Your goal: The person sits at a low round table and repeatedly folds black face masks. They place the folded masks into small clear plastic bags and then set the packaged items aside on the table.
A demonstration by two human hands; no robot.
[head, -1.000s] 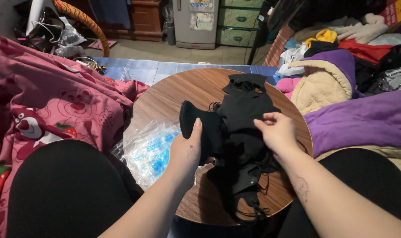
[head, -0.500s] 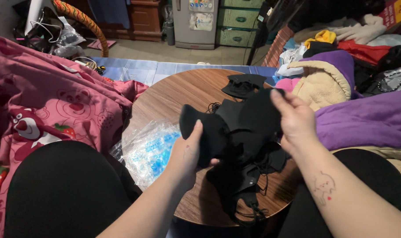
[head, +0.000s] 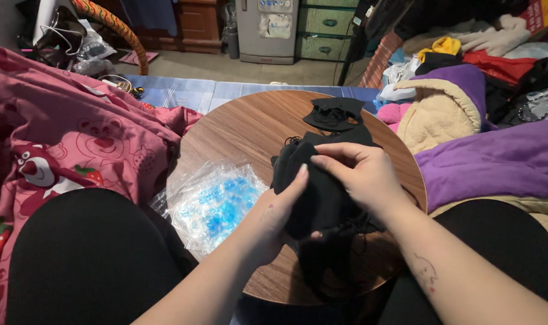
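left hand was cupped under and against the near-left side of a black garment, fingers pressed together, thumb up along the cloth, so it gripped the bundle from below. right hand lay over the top of the same garment, fingers curled & pinching a fold at its upper left edge, fingertips just beside the left thumb tip. both hands touched the cloth; they nearly met at that fold.

the garment was bunched between the hands over the near half of the round wooden table. its long axis ran roughly near-to-far w/ a slight lean to the right; far end pointed toward the table's far rim, near end hung past the table's near edge w/ thin straps trailing down. can't tell what kind of garment it was, too crumpled & dark.

rel. to the table: a second small black piece lay flat on its far-right part, apart from the held bundle. a clear plastic bag w/ blue contents sat on its near-left part, just beside the left wrist. pink printed blanket left of the table. purple blanket & a tan fleece item right of it. beyond it, bare floor, then a grey cabinet & green drawers.
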